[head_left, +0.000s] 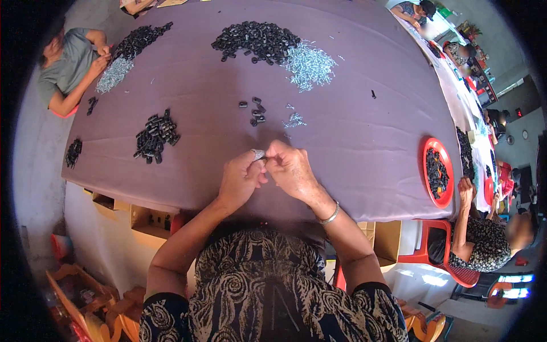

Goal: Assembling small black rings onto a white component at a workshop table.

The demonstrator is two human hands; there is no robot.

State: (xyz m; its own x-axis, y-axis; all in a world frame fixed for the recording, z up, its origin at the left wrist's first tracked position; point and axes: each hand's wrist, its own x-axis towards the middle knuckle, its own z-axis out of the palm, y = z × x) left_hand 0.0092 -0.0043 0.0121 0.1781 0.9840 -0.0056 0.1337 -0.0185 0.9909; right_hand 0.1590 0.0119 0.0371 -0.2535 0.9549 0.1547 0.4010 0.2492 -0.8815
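My left hand (242, 178) and my right hand (293, 174) meet above the near edge of the cloth-covered table, fingertips pinched together. Whatever small piece they hold is hidden by the fingers. Something grey-white (258, 154) shows at the left fingertips; I cannot tell whether it is a finger wrap or a part. Just beyond the hands lie several loose black cylindrical pieces (258, 111) and a small cluster of silvery springs (295, 119). A heap of black pieces (156, 137) sits to the left.
Farther off, a large black heap (256, 41) adjoins a pile of springs (309, 65). A red tray (452, 179) of black parts stands at the right edge. A person in grey (74, 68) works at far left; another person (484, 242) sits at right beside a red chair (424, 245).
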